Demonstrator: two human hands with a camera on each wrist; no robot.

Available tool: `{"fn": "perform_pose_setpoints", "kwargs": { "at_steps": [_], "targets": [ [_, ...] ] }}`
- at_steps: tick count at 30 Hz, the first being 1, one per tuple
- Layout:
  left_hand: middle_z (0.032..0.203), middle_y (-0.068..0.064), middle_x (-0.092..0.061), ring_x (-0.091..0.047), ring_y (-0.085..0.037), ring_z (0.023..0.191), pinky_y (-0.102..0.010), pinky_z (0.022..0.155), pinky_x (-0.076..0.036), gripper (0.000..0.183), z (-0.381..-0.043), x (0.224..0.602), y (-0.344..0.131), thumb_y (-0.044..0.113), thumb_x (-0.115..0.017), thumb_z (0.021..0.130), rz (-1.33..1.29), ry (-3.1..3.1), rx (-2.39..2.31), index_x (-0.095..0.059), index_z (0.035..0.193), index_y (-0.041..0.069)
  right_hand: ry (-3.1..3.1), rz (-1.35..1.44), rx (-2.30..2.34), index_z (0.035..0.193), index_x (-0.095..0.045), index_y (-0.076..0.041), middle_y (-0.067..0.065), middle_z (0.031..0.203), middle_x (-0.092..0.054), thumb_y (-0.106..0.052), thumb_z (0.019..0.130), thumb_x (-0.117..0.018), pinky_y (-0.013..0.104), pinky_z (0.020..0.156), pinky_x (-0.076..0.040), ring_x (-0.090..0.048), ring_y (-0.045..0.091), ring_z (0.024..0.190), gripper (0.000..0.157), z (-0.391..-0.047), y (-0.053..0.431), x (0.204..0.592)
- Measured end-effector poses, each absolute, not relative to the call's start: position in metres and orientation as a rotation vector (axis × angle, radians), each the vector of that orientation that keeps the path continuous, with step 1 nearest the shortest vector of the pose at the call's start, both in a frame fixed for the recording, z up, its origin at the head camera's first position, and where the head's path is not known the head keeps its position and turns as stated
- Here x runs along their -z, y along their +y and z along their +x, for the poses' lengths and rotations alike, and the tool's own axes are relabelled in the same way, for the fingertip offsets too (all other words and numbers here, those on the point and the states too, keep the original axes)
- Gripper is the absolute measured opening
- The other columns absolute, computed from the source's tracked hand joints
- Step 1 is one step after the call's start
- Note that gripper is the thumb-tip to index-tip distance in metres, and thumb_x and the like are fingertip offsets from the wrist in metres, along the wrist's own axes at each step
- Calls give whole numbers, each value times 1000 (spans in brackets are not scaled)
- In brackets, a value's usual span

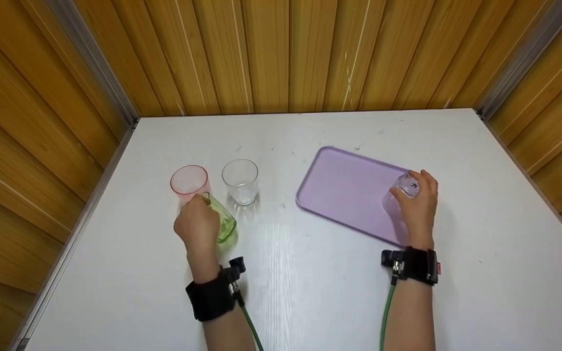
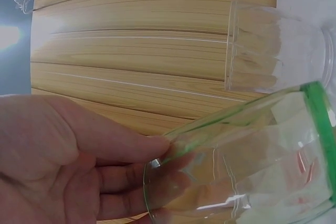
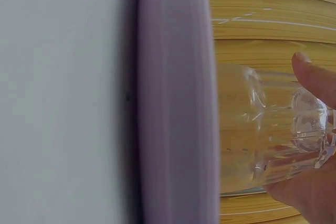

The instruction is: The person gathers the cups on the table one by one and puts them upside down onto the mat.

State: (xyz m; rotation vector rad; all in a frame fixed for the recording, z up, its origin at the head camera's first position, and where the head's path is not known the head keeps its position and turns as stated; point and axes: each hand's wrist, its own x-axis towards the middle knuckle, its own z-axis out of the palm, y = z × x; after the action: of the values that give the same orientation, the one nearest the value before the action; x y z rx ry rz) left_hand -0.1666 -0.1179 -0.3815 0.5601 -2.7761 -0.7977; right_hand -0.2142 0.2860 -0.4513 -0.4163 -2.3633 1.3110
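Note:
My left hand (image 1: 197, 222) pinches a green drinking glass (image 1: 225, 225) by its rim, thumb on one side and fingers on the other. The glass is tilted, its thick base (image 2: 321, 129) pointing away from the palm. Just beyond that hand stands a pink-rimmed glass (image 1: 189, 179), partly hidden by it. To its right a clear glass (image 1: 240, 181) stands upright on the table. My right hand (image 1: 417, 204) grips another clear glass (image 3: 273, 124) near its base. That glass is upside down, mouth towards the purple tray (image 1: 344, 187), at the tray's right end.
A white table (image 1: 291, 292) carries everything. Wood-patterned panels (image 1: 291, 58) rise at its back and sides. Black wrist straps (image 1: 211, 298) with green cables (image 1: 387, 312) sit on both forearms. The tray's raised rim (image 3: 178, 98) fills the middle of the right wrist view.

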Motion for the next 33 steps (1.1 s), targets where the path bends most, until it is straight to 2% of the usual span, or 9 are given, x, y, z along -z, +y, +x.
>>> {"fn": "perform_pose_setpoints", "kwargs": {
  "at_steps": [21,29,33],
  "targets": [
    [97,-19,-66,-61,-37,89,-50,69,-46,25,-168,378,-115,4,-46,83,538,-2803,786,-64,100,1,-2372,-391,-1280,130,-47,-8,11,145,-25,-11,78,-71,46,107,-22,-23,32,134,58,-214,288,452],
    [94,-19,-66,-62,-37,86,-49,67,-46,23,-169,378,-114,3,-45,84,524,-2805,772,-64,98,0,-2448,-374,-1214,131,-44,-8,10,148,-20,-17,80,-69,49,107,-21,-14,31,136,57,-211,288,449],
    [93,-19,-66,-62,-38,85,-49,65,-46,23,-168,378,-114,3,-44,85,515,-2801,779,-64,96,0,-2415,-340,-1177,129,-46,-7,8,149,-19,-18,80,-70,47,108,-19,-12,26,138,55,-211,284,447]
  ]
}}
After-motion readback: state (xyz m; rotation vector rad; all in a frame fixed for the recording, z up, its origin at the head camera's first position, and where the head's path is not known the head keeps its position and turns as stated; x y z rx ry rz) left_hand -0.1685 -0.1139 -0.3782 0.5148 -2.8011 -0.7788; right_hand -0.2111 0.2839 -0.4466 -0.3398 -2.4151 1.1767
